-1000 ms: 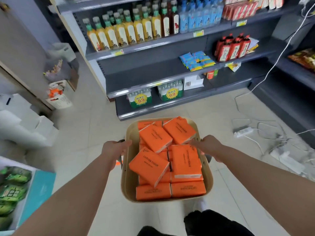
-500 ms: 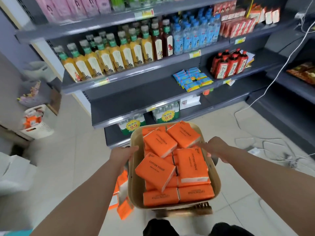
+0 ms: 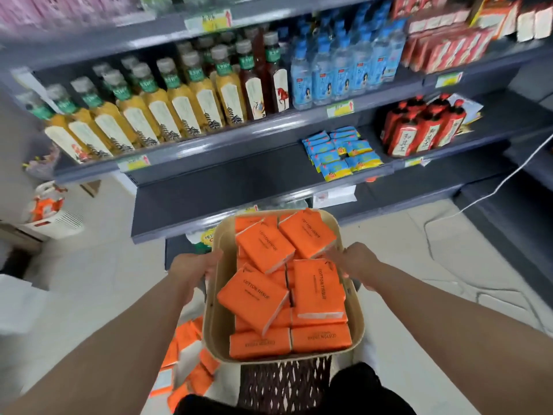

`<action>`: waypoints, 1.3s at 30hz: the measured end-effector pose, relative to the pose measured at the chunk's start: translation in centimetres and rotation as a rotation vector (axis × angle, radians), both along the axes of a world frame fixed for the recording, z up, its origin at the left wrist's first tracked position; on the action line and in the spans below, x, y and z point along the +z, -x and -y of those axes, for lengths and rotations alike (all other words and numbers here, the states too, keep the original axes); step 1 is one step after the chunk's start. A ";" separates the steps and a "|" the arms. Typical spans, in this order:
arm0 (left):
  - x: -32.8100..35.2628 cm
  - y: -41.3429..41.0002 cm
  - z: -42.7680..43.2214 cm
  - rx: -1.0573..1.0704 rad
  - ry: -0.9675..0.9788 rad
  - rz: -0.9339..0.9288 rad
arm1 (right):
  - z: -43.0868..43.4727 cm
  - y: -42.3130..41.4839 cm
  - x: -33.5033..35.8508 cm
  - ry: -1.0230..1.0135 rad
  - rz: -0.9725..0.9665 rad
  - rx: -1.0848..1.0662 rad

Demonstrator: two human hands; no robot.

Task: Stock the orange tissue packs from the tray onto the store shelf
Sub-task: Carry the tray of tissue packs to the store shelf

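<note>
Orange tissue packs (image 3: 317, 295) heaped in tan tray (image 3: 215, 324), held up in front of the store shelf (image 3: 227, 181).
L to R: white basket (image 3: 57, 217) on floor far left; loose orange packs (image 3: 185, 360) on floor below tray's left side; left hand (image 3: 194, 268) curled over tray's left rim; right hand (image 3: 356, 262) grips right rim, fingers wrapped on edge. Shelf behind: yellow bottles (image 3: 155, 115), blue packets (image 3: 341, 154), red bottles (image 3: 419, 130) at right.
</note>
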State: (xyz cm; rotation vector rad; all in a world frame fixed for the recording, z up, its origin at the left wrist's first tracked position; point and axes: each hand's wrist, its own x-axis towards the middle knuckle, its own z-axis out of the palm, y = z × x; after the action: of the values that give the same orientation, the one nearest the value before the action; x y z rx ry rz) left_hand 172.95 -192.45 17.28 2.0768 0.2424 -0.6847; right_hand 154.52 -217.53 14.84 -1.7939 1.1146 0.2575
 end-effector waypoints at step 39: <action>-25.6 -13.1 20.2 -0.087 -0.086 -0.197 | 18.3 -13.7 -23.2 0.079 -0.220 -0.099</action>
State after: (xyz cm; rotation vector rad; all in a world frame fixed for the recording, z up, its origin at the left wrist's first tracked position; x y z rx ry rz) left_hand 186.05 -212.61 -8.36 2.1121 0.2987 -0.9486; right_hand 168.19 -235.79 -8.41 -1.8048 1.3816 0.3629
